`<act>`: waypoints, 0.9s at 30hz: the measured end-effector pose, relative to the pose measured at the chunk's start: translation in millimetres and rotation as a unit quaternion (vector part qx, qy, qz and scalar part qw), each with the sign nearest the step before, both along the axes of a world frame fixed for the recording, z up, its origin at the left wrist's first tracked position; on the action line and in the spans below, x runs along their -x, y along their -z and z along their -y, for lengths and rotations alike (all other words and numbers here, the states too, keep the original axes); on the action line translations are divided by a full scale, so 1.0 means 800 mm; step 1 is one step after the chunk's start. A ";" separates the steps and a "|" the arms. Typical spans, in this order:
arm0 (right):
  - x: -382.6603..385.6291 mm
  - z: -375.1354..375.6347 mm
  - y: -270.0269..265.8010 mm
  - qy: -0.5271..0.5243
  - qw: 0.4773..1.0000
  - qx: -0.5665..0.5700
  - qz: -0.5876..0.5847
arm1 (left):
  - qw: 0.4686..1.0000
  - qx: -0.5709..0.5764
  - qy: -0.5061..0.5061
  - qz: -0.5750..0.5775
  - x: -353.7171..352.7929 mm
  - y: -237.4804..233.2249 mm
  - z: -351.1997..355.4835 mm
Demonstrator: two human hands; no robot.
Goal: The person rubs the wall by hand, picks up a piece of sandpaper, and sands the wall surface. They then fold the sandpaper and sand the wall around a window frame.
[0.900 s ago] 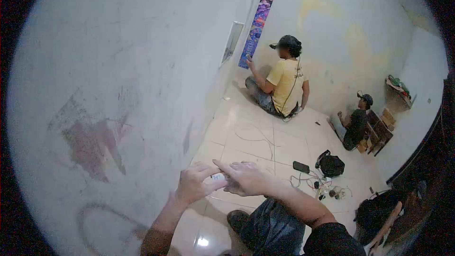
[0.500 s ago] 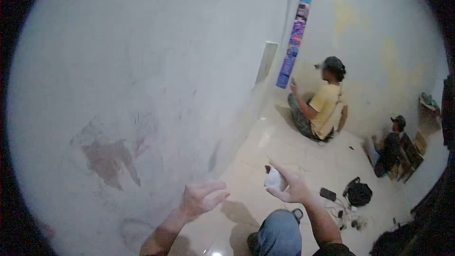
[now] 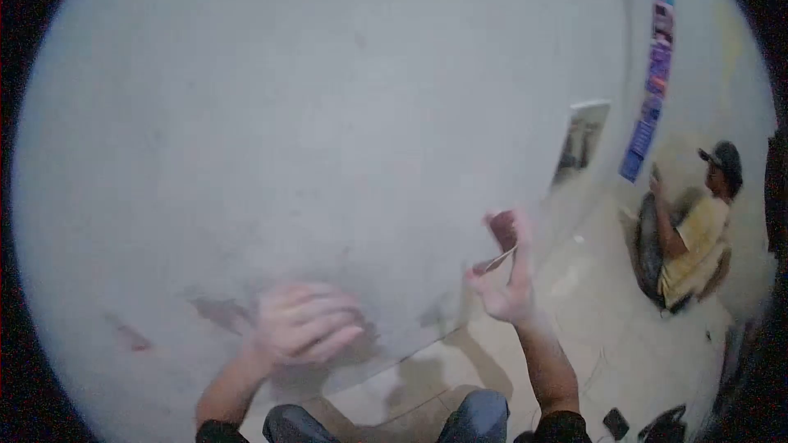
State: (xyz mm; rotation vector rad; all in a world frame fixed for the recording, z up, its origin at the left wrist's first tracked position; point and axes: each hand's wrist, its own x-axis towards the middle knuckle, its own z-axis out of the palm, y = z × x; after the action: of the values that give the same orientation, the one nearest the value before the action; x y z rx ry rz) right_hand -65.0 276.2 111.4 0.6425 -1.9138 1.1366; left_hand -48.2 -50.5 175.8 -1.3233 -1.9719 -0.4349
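Raised before the pale wall (image 3: 353, 131), my right hand (image 3: 510, 279) grips a folded reddish-brown sheet (image 3: 502, 234) between thumb and fingers; it looks like sandpaper. My left hand (image 3: 308, 324) is near the lower part of the wall, its back toward me. Its fingers are bent and blurred by motion, and whether they hold anything cannot be made out. Reddish-brown patches (image 3: 222, 312) mark the wall left of that hand.
At the right a person (image 3: 698, 238) in a cap and yellow shirt sits on the tiled floor (image 3: 574, 303), near a strip of colourful pictures (image 3: 652, 82). Dark objects (image 3: 616, 422) lie at the lower right. A picture-like panel (image 3: 584, 139) is on the wall.
The view has turned left toward the wall, and the seated person now appears farther right. The item in my right hand now shows its reddish-brown side instead of white.
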 end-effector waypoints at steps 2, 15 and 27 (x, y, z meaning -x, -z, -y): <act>0.034 0.009 -0.043 0.023 0.998 0.006 -0.064 | 0.991 -0.020 -0.098 -0.088 -0.008 -0.060 0.026; 0.125 0.142 -0.118 0.196 0.958 -0.026 -0.209 | 0.831 -0.102 -0.422 -0.349 0.026 -0.101 0.099; 0.132 0.078 -0.086 0.200 0.956 0.025 -0.211 | 0.845 -0.061 -0.441 -0.296 0.022 -0.066 0.031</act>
State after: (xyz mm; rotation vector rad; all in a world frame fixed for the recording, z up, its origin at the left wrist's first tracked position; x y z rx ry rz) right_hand -170.9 214.2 180.2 0.4022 -1.5480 0.7193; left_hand -65.7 -75.1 228.3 -0.2840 -1.7280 0.2739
